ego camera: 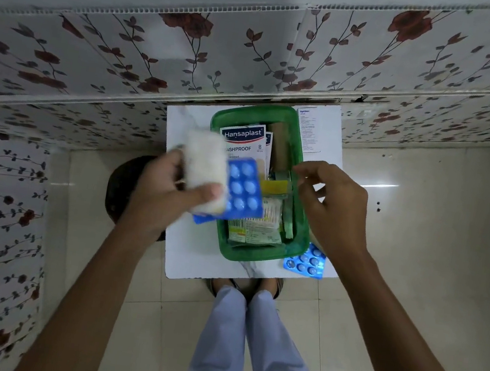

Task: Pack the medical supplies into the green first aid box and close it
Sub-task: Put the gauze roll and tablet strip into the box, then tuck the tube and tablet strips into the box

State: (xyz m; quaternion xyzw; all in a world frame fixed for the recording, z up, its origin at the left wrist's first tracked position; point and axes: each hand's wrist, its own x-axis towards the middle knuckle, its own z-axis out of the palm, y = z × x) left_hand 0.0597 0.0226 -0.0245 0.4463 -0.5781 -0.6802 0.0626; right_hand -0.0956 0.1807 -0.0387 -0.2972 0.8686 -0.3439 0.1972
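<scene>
Far left there's a dark round thing [119, 185] on the floor, mostly hidden behind the left hand, can't really say what it is. The left hand [160, 191] is up over the left edge of the white table [195, 254], fingers and thumb wrapped around a white gauze roll [204, 173] that's blurry, plus a blue blister pack [244, 190] pinched in the same grip behind it. Both are held above the left side of the green first aid box [303, 241], not in it yet.

The box sits open in the middle of the table, no lid on it. Inside: a Hansaplast packet [245, 141] at the far end, a brown roll [279, 146] just beside it, something yellow [275, 186] in the middle, and a greenish printed pouch [254, 228] at the near end.

The right hand [332, 211] hovers over the box's right rim, fingers loosely spread and curled, holding nothing. A second blue blister pack [305, 262] lies on the table by the box's near right corner, and a printed leaflet [307, 131] lies flat beside the far right side.
</scene>
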